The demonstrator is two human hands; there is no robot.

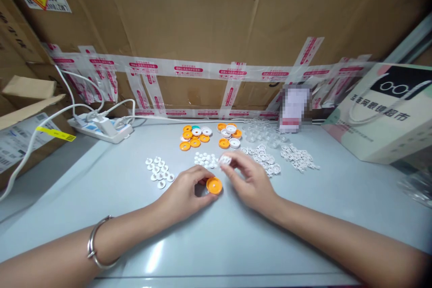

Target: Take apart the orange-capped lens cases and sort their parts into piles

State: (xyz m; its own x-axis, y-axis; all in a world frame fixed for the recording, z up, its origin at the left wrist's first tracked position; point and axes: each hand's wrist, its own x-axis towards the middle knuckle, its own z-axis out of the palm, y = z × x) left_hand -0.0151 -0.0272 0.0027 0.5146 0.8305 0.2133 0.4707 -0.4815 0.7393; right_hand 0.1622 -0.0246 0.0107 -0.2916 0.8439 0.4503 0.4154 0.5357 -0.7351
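Observation:
Between the thumb and fingers of my left hand [191,189] sits a round orange plastic cap [214,185], its hollow side tilted up toward me, with a small white spot at its centre. Something clear shows beneath it, mostly hidden. My right hand [251,180] pinches a small white openwork plastic piece [224,160] just above and right of the cap, apart from it. Close behind the hands lie small white round parts [204,159]. A heap of white openwork pieces [265,157] is beyond my right hand. White discs with stems [158,171] are spread left of my left hand.
Orange and white caps [195,137] lie in two groups at the back, beside clear plastic cups [263,132]. More white pieces [299,157] lie to the right. A power strip [116,132] with cables stands back left, a paper bag [378,117] right, and large cardboard [189,18] behind.

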